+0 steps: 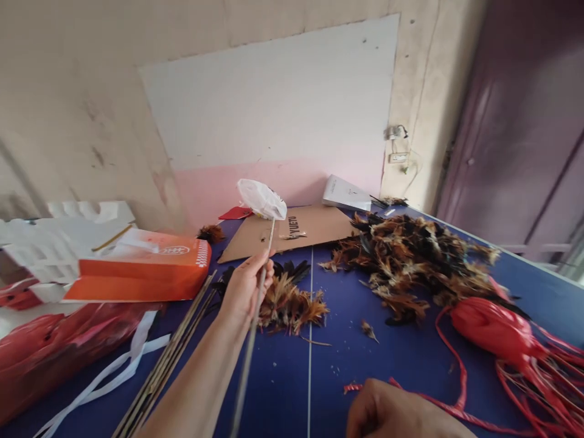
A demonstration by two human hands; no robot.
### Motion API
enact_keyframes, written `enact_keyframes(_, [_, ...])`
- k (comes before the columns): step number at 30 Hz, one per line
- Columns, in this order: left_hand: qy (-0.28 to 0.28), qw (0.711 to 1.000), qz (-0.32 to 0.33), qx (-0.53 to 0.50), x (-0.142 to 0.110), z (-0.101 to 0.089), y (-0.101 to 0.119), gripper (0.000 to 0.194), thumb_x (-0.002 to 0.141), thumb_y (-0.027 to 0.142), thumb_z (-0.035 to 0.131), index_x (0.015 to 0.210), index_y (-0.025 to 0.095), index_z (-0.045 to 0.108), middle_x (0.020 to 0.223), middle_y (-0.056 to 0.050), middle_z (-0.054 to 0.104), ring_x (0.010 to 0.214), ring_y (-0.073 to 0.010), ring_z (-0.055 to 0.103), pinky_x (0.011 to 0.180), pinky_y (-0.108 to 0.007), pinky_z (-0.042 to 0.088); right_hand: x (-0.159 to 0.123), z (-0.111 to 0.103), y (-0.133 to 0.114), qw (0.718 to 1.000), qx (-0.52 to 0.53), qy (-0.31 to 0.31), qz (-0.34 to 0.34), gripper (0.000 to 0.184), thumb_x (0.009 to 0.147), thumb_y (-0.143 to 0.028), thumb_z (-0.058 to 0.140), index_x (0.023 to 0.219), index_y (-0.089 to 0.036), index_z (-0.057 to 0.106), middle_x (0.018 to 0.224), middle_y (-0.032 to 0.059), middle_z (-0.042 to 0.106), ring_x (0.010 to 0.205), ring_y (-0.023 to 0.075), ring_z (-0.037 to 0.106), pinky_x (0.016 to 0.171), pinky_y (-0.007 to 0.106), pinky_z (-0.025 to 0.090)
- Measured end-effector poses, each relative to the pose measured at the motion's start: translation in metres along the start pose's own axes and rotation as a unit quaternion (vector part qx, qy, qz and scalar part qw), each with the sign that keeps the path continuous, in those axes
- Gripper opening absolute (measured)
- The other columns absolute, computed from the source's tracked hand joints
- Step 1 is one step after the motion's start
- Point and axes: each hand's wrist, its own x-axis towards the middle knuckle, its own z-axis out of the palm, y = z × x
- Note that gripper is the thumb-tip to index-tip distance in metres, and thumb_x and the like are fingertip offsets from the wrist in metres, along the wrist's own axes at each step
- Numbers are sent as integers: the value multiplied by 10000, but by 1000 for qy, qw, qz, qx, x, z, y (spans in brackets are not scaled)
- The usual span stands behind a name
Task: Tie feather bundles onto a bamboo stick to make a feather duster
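My left hand is closed around a thin stick, which slants from the bottom edge up past my fingers. Its upper end points at a white plastic bag. Just right of that hand lies a small heap of brown and black feathers. My right hand is curled at the bottom edge, its fingertips hidden. A red plastic strip shows on both sides of its knuckles; whether the fingers grip it is hidden.
A bundle of sticks and white strips lie left, near an orange bag and red plastic. Cardboard and a white box are at the back. A large feather pile and red strip bundle occupy the right.
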Motion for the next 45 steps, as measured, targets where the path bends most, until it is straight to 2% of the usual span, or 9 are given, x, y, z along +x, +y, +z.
enact_keyframes(5, [-121,976,-155,92,-10,-2,-35,182,695,275,641,742,104,598,494,29,489,415,-40,413,372,-139,279,5,-12,0,999,45,4,-20,203,629,-231,626,804,-188,721,599,-35,599,508,64,478,501,152,374])
enact_keyframes(10, [-163,949,-250,104,-38,1,-84,166,698,268,629,728,117,568,522,27,497,402,-43,409,366,-155,275,-7,-38,8,973,-97,207,-32,187,677,-248,568,777,-171,705,665,-8,647,582,105,533,532,176,381])
enact_keyframes(15, [-156,948,-273,51,-47,-2,-111,171,710,226,613,837,116,586,576,26,513,390,-25,390,351,-148,254,-50,-81,31,877,-258,402,52,208,713,-264,486,743,-186,676,699,18,657,633,157,569,598,234,405])
enact_keyframes(21, [-171,943,-284,17,-52,-10,-116,212,710,198,612,909,132,584,546,43,486,366,-24,357,333,-147,242,-87,-87,64,851,-358,369,111,255,727,-201,445,838,-231,673,862,41,659,767,186,594,690,266,421])
enact_keyframes(28, [-179,936,-302,10,-58,-11,-121,222,719,187,607,933,133,580,543,41,480,395,-32,383,348,-145,263,-75,-67,67,809,-433,353,181,207,731,-127,437,759,-203,628,831,49,614,735,177,595,628,252,396])
enact_keyframes(35, [-186,935,-302,24,-61,-12,-121,229,733,190,597,954,134,572,573,36,487,423,-34,397,356,-141,274,-39,-33,35,814,-343,468,-6,102,805,-165,439,782,-190,536,888,43,563,732,136,549,674,242,409])
enact_keyframes(39, [-204,930,-304,24,-61,-11,-123,238,729,193,593,960,140,568,578,37,497,367,-15,332,312,-133,201,-14,-16,16,827,-308,455,-118,97,823,-155,441,788,-192,524,872,32,567,733,120,540,688,231,411])
enact_keyframes(42, [-220,927,-304,25,-62,-11,-124,248,737,211,593,976,152,563,575,39,499,349,-9,302,298,-131,163,-2,-28,12,830,-283,457,-148,91,802,-147,471,770,-183,549,765,16,590,712,125,546,667,229,414])
enact_keyframes(45, [-216,925,-310,26,-63,-11,-124,249,728,222,609,962,152,564,569,40,499,352,-7,303,299,-125,158,-9,-65,16,810,-243,522,-112,95,788,-198,485,797,-180,578,736,14,609,648,128,548,610,231,425])
